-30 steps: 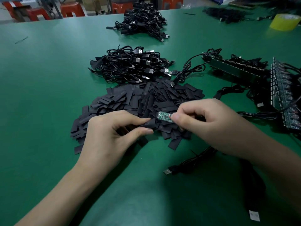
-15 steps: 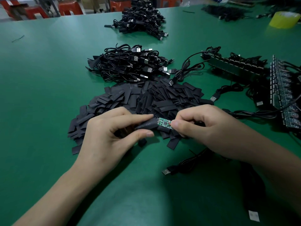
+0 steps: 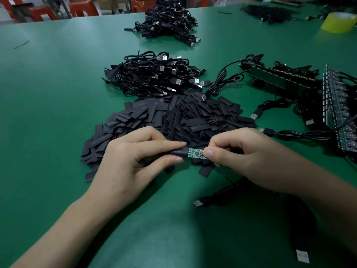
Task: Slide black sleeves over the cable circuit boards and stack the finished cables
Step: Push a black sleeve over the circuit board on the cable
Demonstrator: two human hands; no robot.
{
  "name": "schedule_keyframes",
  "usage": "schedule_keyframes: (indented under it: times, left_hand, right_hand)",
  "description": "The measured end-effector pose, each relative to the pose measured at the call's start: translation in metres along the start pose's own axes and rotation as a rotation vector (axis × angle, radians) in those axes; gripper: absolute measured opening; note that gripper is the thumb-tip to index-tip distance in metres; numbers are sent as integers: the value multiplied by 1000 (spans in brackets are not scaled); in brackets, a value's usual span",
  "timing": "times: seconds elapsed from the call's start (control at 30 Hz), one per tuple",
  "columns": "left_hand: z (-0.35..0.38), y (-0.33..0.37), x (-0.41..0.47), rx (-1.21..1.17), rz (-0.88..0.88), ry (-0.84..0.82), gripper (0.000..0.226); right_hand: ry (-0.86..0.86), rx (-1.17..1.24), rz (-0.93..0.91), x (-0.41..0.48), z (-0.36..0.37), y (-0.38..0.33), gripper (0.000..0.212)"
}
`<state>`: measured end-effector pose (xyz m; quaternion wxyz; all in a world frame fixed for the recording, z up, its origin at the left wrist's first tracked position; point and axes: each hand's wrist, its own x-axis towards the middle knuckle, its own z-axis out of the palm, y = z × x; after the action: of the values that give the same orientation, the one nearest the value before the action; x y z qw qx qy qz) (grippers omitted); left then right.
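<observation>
At 6 o'clock of the sleeve pile (image 3: 202, 117), pinches a black sleeve (image 3: 178, 152) in the left hand (image 3: 133, 163) and the circuit board (image 3: 195, 153) in the right hand (image 3: 247, 157), sleeve mouth meeting the board's 9 o'clock end. Faces the cable stack (image 3: 150, 78) at 12 o'clock.

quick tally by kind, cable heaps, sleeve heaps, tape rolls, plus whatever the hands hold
cable heaps: 2 (a farther dark heap is too blurred to tell)
sleeve heap: 1
yellow tape roll: 1
circuit board in right hand: 1
black sleeve in left hand: 1
total: 6
</observation>
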<state>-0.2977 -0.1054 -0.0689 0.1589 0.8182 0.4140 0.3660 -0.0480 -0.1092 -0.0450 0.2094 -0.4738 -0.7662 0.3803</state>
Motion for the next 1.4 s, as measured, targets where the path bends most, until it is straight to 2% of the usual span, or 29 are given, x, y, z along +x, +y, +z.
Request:
schedule_keyframes:
  times: [0.17,0.4,0.77,1.07,1.2,1.3,1.4]
  left_hand:
    - [-2,-1,1,16,38,-97,30]
    - [2,0,-2,46,4,-42,28]
    - [-1,-1,-1,32,131,-152,32]
    - [6,2,-2,37,166,-148,28]
    - [8,5,-3,19,115,-94,25]
    - [8,6,-1,-23,53,-31,23]
    - [8,7,0,-78,-4,18,22]
  right_hand:
    - [11,-28,8,0,-1,1,38]
    - [5,-51,-11,1,6,3,37]
    - [-58,-54,3,1,-3,3,34]
    - [-66,-98,-18,2,6,2,34]
    - [-9,-31,-41,3,12,3,29]
    - [113,39,-119,2,12,3,3]
    - [258,14,-261,0,12,2,10]
